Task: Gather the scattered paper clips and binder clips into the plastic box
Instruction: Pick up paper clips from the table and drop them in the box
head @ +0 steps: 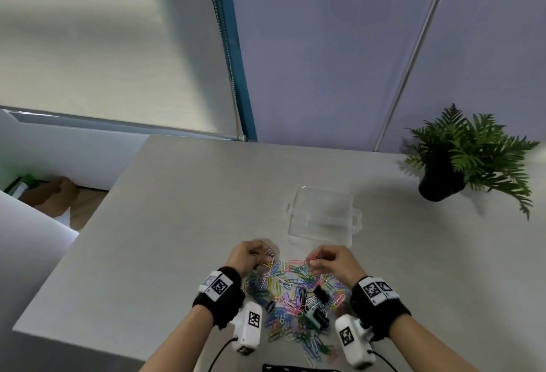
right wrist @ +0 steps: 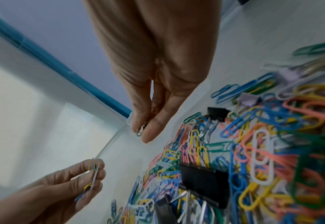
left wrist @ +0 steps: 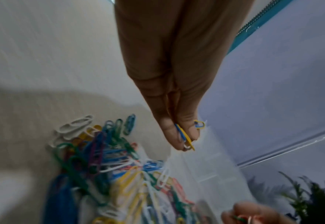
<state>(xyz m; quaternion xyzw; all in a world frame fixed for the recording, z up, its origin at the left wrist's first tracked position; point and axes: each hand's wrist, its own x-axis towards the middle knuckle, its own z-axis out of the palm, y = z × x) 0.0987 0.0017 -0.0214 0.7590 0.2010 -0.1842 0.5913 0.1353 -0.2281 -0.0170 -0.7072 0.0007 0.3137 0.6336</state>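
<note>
A heap of coloured paper clips (head: 291, 292) (left wrist: 108, 163) (right wrist: 234, 151) with a few black binder clips (head: 317, 317) (right wrist: 203, 180) lies on the grey table near its front edge. My left hand (head: 251, 256) (left wrist: 181, 136) pinches a few paper clips, yellow, blue and white, above the heap's far left side. My right hand (head: 331, 261) (right wrist: 144, 130) pinches paper clips above the heap's far right side. The clear plastic box (head: 323, 213) sits open just beyond both hands, with nothing visible in it.
A potted fern (head: 466, 159) stands at the table's back right. The table (head: 177, 209) ends at the left, with the floor below. A black object (head: 295, 368) lies at the front edge. A blind and wall rise behind.
</note>
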